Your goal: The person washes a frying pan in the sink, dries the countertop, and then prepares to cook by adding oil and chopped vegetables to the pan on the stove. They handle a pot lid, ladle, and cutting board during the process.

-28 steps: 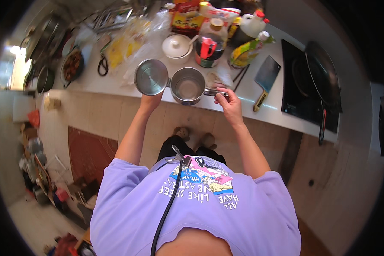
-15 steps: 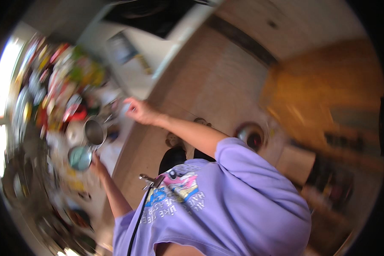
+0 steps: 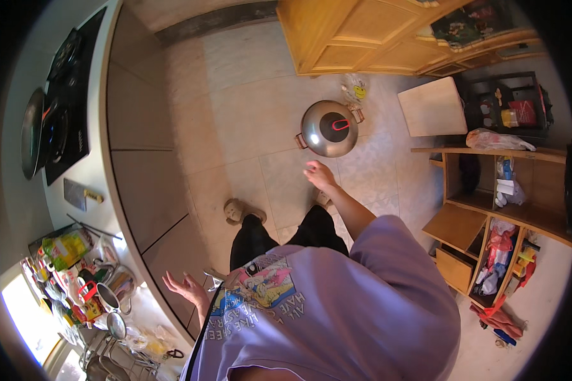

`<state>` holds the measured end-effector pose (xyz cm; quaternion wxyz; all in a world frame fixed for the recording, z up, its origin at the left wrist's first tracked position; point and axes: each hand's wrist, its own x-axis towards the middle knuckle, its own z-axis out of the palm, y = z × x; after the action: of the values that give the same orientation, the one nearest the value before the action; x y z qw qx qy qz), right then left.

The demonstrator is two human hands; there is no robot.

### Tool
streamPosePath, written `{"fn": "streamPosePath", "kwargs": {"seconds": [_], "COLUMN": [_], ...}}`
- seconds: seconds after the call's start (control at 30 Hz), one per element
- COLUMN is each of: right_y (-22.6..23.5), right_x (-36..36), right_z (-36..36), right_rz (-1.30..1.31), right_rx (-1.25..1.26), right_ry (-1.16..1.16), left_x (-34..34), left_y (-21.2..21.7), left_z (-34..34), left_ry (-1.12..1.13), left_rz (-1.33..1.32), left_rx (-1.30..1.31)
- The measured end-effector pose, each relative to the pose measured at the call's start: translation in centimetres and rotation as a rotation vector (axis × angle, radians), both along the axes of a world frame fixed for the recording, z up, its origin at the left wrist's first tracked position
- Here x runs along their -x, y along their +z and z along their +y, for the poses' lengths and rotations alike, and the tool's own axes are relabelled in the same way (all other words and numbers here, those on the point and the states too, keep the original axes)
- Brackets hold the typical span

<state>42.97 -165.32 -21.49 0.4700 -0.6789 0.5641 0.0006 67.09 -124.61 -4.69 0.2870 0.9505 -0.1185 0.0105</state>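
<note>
Both sets of fingers are spread and empty — the right hand (image 3: 320, 176) reaches toward the lidded pot (image 3: 329, 129) on the floor, not touching it. The left hand (image 3: 185, 287) hovers beside the surface (image 3: 117, 209); the pot is not yet grasped.

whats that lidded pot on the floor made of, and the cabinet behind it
The pot looks like polished stainless steel: its domed lid is silvery with a bright glare spot. The dark centre could be a glass or plastic insert, with a red handle, likely plastic. The cabinet looks like wood or wood veneer, warm orange with a smooth, slightly glossy finish and framed door panels.
</note>
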Motion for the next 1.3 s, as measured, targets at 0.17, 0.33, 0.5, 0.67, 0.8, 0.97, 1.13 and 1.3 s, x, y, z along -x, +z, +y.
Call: {"fn": "streamPosePath", "kwargs": {"seconds": [0.17, 0.33, 0.5, 0.67, 0.8, 0.97, 1.13, 1.3], "right_y": [-3.9, -8.1, -18.9, -26.4, -27.9, -26.9, -20.8, -12.2], "right_x": [8.6, 11.0, 11.5, 10.9, 9.1, 8.5, 11.6, 19.1], "right_z": [-6.4, -13.6, -21.1, -24.9, -26.3, -26.7, -28.3, -31.0], "right_rz": [0.343, 0.423, 0.413, 0.438, 0.458, 0.491, 0.127, -0.162], "right_rx": [-0.050, -0.004, 0.299, 0.627, 0.518, 0.489, 0.551, 0.254], "right_ry": [-0.104, 0.125, 0.324, 0.530, 0.626, 0.639, 0.474, 0.121], "left_x": [6.5, 13.7, 17.0, 17.6, 18.1, 17.9, 17.9, 17.6], "left_y": [-2.0, -3.9, -8.6, -12.5, -14.3, -14.6, -12.7, -11.5], "left_z": [-4.7, -10.5, -11.8, -11.8, -11.0, -11.2, -10.8, -10.0], "left_ry": [-0.082, -0.240, -0.249, -0.176, -0.123, -0.102, -0.086, -0.149], "left_rz": [0.197, 0.422, 0.615, 0.626, 0.650, 0.651, 0.651, 0.569], "left_rx": [-0.044, -0.382, -0.605, -0.608, -0.652, -0.613, -0.573, -0.592]}}
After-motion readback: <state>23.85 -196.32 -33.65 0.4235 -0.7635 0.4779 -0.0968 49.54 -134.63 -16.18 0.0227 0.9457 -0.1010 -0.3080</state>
